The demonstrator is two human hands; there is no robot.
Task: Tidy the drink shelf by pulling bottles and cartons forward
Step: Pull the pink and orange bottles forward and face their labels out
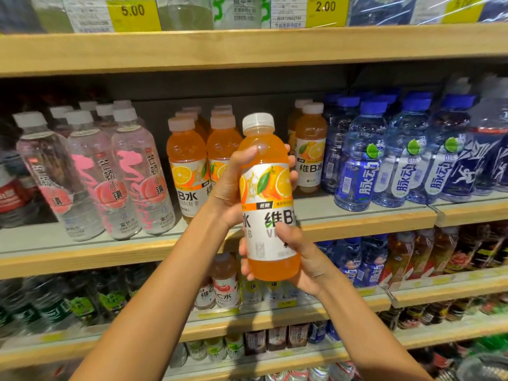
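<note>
Nearest the camera, at frame centre, both hands hold the orange bottle upright. The right hand is wrapped round its base and the left hand grips its shoulder. Straight behind it, the middle shelf shows a gap between the shelved orange bottles.

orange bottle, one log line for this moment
held: orange bottle, upright, in front of shelf | left hand: grips upper half | right hand: grips lower half
</note>
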